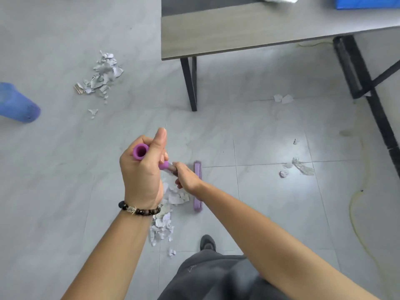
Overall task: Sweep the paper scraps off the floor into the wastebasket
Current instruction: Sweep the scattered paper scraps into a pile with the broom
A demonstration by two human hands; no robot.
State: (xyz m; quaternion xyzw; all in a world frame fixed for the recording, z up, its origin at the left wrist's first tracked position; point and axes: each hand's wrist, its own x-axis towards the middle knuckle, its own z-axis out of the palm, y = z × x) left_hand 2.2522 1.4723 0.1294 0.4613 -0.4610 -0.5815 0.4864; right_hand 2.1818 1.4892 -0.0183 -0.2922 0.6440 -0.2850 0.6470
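Purple broom (197, 172), left hand (140, 176) gripping its top, right hand (187, 177) lower: keep head flat, push scraps (173, 199) steadily toward bin (15, 102).

Around the purple plastic broom (197, 169), bare grey tiled floor (54, 180) lies open from 7 to 9 o'clock. A blue plastic wastebasket (17, 102) lies at 10 o'clock, a heap of torn white paper scraps (101, 76) at 11. The grey wood-grain bench (238, 29) overhangs at 1 o'clock; its black metal leg (190, 83) stands at 12, slanted black struts (363, 83) at 2, open floor between. A thin yellow cable (351, 213) trails at 4.
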